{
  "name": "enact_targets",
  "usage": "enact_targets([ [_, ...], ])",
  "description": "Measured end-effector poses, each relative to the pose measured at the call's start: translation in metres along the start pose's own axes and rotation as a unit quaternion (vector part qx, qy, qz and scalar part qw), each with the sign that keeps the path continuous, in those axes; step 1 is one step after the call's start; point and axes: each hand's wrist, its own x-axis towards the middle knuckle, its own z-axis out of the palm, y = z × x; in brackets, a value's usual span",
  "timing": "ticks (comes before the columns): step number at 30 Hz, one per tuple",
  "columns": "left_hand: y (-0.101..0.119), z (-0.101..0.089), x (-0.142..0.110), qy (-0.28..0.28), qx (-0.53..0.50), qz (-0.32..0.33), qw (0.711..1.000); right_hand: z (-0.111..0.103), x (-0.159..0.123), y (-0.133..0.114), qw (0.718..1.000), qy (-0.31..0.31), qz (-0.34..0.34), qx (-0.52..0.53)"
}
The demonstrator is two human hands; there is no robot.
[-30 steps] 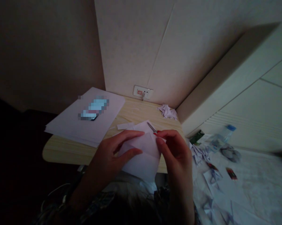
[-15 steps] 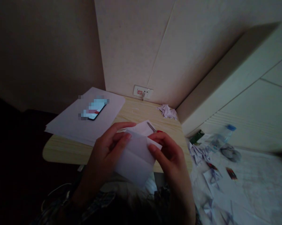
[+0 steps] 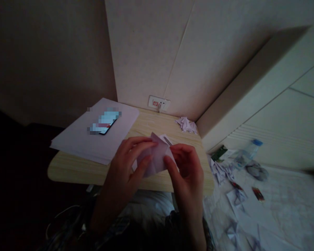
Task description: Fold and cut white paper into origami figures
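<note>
A creased sheet of white paper point(image 3: 158, 160) is held up between my two hands, over the near part of the small wooden table point(image 3: 75, 172). On its left side, the thumb and fingers of my left hand point(image 3: 130, 157) grip the paper. My right hand point(image 3: 186, 164) pinches its right edge between thumb and fingers. Just behind the paper lies a pair of scissors point(image 3: 168, 140); only part of a blade shows, the rest being hidden by my right hand and the paper. Another piece of white paper point(image 3: 162, 137) lies beneath the blade.
To the left, a phone point(image 3: 108, 122) with a lit screen rests on a stack of white paper point(image 3: 75, 143). Folded paper pieces point(image 3: 186, 124) sit by the wall socket point(image 3: 159, 103). On the bed at right are more folded papers point(image 3: 222, 172) and a plastic bottle point(image 3: 247, 153).
The paper in my hands has been turned and tilted up, and looks smaller, with its near part no longer hanging toward my lap. Both hands have shifted slightly with it.
</note>
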Motion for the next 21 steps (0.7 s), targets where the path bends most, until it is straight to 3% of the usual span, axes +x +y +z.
enact_targets([
  [3,0.0002,0.0026,-0.0017,-0.074,-0.15,-0.085,0.982,0.0027,-0.0016,0.0004,0.999,-0.031,-0.014,-0.004],
  [6,0.0,0.0024,-0.0014,-0.089,-0.224,-0.147,0.959,0.0022,-0.0022,-0.0006,0.996,-0.082,-0.032,-0.017],
  [9,-0.0008,0.0001,0.0005,-0.073,-0.24,-0.176,0.952,-0.0009,-0.0018,-0.0017,0.991,-0.096,-0.06,-0.077],
  [13,-0.005,-0.0005,0.0016,-0.045,-0.261,-0.197,0.944,-0.0049,0.0009,-0.0015,0.978,-0.068,-0.112,-0.161],
  [16,-0.0072,-0.0002,0.0005,-0.051,-0.278,-0.187,0.941,-0.006,0.0031,-0.0007,0.967,-0.043,-0.147,-0.204],
  [21,-0.0048,-0.0008,-0.0007,-0.069,-0.289,-0.222,0.929,-0.0057,0.0028,-0.0008,0.96,-0.066,-0.154,-0.224],
])
